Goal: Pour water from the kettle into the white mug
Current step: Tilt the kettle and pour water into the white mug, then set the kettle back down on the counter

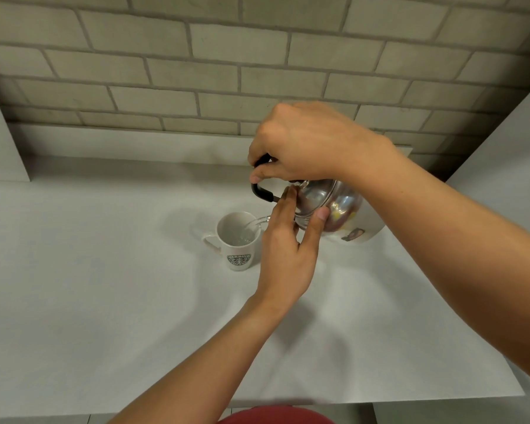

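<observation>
- Pouring is under way: the steel kettle is tipped toward the left, its spout over the rim of the white mug, and a thin stream of water runs into the cup.
- The right hand is closed around the kettle's black handle, holding the kettle off the bench.
- The left hand reaches up from below; its fingers and thumb press against the kettle's lid, not wrapped around anything.
- The mug stands upright near the middle of the bench, handle to the left, a green round logo facing the camera.
- The left hand hides the spout's base and the mug's right side.
- Behind the kettle, a white rounded container with a small printed picture is mostly hidden.
- A grey brick wall runs along the bench's far edge.
</observation>
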`<action>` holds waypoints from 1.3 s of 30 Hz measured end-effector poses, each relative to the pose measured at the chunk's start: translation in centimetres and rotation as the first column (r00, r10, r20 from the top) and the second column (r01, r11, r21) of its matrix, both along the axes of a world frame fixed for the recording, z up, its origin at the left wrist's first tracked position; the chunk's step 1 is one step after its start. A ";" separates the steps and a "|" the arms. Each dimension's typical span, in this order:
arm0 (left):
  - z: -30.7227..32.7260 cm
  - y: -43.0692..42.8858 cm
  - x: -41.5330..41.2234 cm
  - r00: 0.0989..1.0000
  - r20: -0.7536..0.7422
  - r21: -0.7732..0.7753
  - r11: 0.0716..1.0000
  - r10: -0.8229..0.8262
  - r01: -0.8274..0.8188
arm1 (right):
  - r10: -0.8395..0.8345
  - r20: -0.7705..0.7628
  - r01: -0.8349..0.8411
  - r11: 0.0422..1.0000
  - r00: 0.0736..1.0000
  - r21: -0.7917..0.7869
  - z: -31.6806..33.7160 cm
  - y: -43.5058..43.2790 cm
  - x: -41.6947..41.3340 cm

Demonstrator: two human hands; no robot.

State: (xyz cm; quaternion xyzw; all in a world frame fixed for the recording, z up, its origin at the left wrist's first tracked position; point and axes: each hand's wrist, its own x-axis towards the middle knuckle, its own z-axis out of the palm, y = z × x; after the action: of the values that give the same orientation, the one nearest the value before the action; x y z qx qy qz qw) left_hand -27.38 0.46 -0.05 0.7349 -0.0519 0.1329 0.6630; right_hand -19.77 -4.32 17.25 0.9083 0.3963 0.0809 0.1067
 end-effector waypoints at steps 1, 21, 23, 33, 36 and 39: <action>-0.2 0.1 0.1 1.000 0.002 0.009 1.000 -0.005 0.005 | -0.005 -0.002 0.005 1.000 1.000 0.004 -0.2 -0.1 0.0; -0.5 3.7 0.7 0.968 0.250 0.251 0.963 0.031 -0.095 | -0.125 0.013 0.077 0.682 0.992 0.727 -6.2 -10.0 -1.1; 0.4 4.3 1.4 0.973 0.223 0.217 0.970 0.064 -0.113 | -0.143 -0.016 0.100 0.607 0.990 0.788 -6.8 -10.7 -1.3; 3.8 3.7 5.3 0.972 0.145 0.496 0.864 -0.183 0.088 | -0.150 -0.132 0.188 0.469 0.980 0.863 -10.0 -11.9 -0.6; 3.8 3.7 6.6 0.976 0.131 0.494 0.865 -0.173 0.087 | -0.162 -0.204 0.257 0.468 0.965 0.846 -10.4 -12.0 0.7; 3.7 3.8 8.5 0.978 0.141 0.505 0.861 -0.157 0.066 | -0.161 -0.294 0.335 0.489 0.942 0.805 -10.7 -12.3 2.6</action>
State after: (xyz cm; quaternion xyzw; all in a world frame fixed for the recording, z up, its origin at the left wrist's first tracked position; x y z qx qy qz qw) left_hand -18.83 4.25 3.69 0.8617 -0.1855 0.1411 0.4508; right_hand -17.17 -16.67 6.58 0.8957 0.1795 0.1643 -0.3722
